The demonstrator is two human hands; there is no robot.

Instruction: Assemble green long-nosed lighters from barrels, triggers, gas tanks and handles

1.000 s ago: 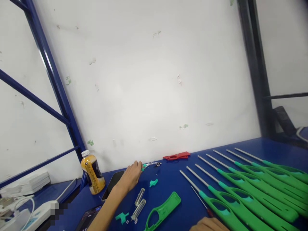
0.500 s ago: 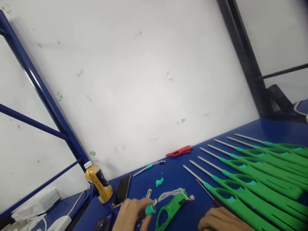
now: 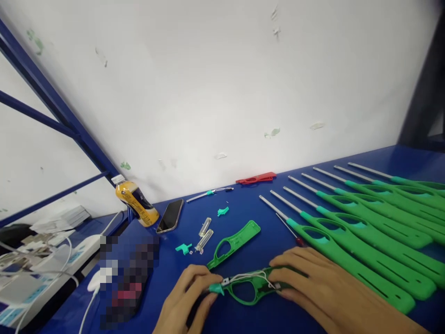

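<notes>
My left hand (image 3: pixel 191 297) pinches the teal collar (image 3: pixel 216 288) of a lighter's nozzle at the left end of an open green shell half (image 3: pixel 245 294). White wires (image 3: pixel 248 274) run from the collar across that shell half. My right hand (image 3: pixel 306 283) grips the shell's right end, its fingers covering part of it and the wire ends. Just beyond lies a second green shell half (image 3: pixel 239 239) with a finger loop. Two clear fuel tanks (image 3: pixel 204 240) and a teal trigger piece (image 3: pixel 183 249) lie to its left.
Several green long-necked lighters (image 3: pixel 347 241) lie in a row at right, beside a red-handled screwdriver (image 3: pixel 299 240). At the back are a red lighter shell (image 3: pixel 256 178), a wired metal nozzle (image 3: pixel 201 196) and another teal piece (image 3: pixel 223 211). A phone (image 3: pixel 170 215) and bottle (image 3: pixel 137 202) stand left.
My right hand has come left and now grips a green shell half. My left hand has brought the teal collar to that shell's end. The view has tilted down.
</notes>
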